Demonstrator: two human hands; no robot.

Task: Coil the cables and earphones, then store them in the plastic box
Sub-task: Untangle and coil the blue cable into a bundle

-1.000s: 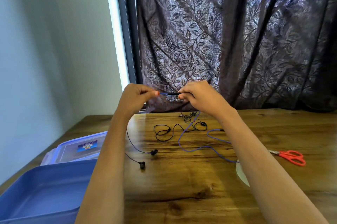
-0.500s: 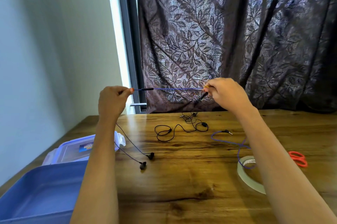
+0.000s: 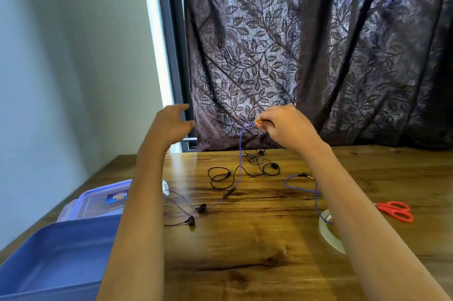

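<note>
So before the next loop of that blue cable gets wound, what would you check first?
1. Right hand pinching the blue cable: ok.
2. Left hand holding the cable: not ok, it is open and empty.
3. Cable's hanging end free of the black earphones on the table: cannot tell, they cross in view.
4. Cable's other end clear of the tape roll: not ok, it lies over the rim.
5. Plastic box open: ok.
</note>
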